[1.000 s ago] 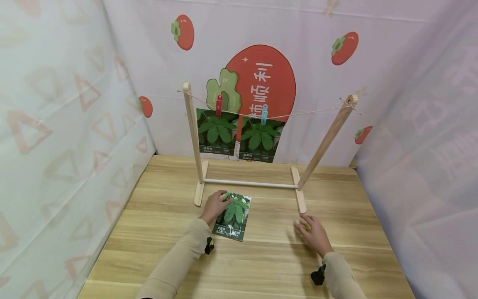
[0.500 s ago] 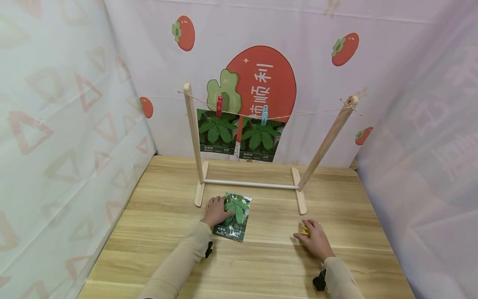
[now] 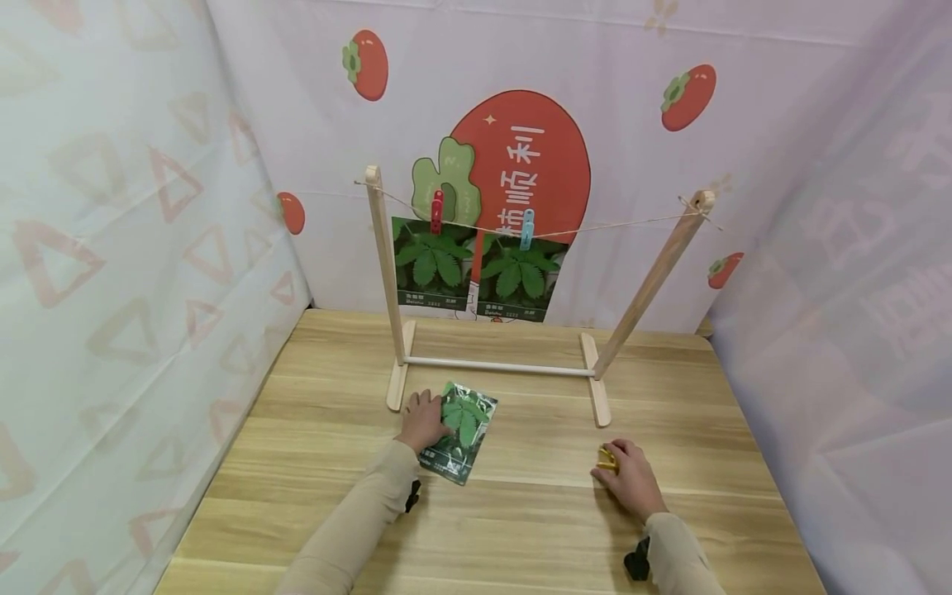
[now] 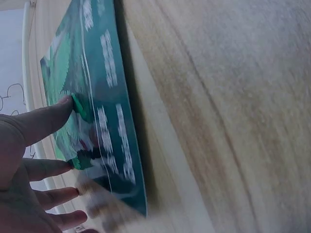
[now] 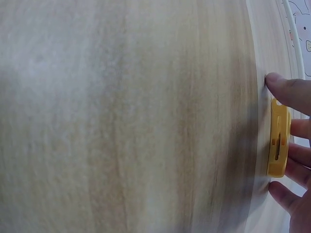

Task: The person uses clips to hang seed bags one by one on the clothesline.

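A green seed packet (image 3: 464, 426) with a leaf picture lies tilted close to the tabletop. My left hand (image 3: 422, 421) pinches its left side, thumb (image 4: 46, 119) on the printed face; the fingers' contact behind is partly hidden. To the right, my right hand (image 3: 634, 479) has its fingers curled round a yellow clothespin (image 5: 279, 141) at the table surface. Two matching packets hang from the string: one packet (image 3: 431, 264) under a red clothespin (image 3: 436, 211), the other packet (image 3: 518, 277) under a light blue clothespin (image 3: 527, 230).
A wooden rack stands at the back, with a left post (image 3: 385, 264), a right post (image 3: 654, 281) and a low crossbar (image 3: 498, 364). A thin string (image 3: 617, 225) sags between the post tops. Patterned cloth (image 3: 632, 165) encloses the wooden table (image 3: 521, 529).
The seed packet has turned and shifted slightly left with my left hand. My right hand has drawn back a little toward me, the yellow clothespin at its fingers.
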A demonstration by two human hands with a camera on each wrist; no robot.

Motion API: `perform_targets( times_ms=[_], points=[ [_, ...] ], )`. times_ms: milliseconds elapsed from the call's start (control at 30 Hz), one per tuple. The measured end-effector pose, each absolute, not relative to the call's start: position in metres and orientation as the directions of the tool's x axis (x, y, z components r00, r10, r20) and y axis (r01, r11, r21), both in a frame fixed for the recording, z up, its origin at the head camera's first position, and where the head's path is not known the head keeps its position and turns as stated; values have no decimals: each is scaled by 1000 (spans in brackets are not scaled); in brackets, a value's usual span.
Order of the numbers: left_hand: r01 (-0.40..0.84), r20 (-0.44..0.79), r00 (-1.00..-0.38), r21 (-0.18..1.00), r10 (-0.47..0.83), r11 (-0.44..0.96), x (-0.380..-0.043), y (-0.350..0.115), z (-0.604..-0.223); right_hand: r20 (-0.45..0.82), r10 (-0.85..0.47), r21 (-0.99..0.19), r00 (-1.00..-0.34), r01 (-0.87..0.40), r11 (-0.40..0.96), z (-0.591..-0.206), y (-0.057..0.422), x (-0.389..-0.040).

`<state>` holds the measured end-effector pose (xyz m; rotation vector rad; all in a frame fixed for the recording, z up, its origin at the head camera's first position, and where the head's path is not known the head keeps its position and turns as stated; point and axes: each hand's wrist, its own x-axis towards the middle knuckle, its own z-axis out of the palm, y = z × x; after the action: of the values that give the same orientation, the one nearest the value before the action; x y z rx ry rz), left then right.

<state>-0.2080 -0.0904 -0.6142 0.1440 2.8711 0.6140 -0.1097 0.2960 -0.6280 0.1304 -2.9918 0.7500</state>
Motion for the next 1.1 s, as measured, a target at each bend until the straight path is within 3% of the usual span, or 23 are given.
perform_targets(
  times_ms=[167, 400, 733, 1100],
  points=[
    [53, -169, -978, 360, 121, 932, -210, -92, -614, 77, -72, -445, -994, -99, 890, -627, 296, -111],
    [-6, -155, -986, 401, 61, 916, -206, -86, -609, 88, -69, -427, -994, -100, 899, -623, 294, -112],
    [7, -49, -998, 419, 30, 908, -199, -84, -615, 51, -66, -420, -997, -81, 904, -620, 290, -114],
    [-108, -144, -989, 515, -39, 851, -203, -96, -612, 28, -84, -424, -996, -88, 901, -617, 287, -118]
  ],
)
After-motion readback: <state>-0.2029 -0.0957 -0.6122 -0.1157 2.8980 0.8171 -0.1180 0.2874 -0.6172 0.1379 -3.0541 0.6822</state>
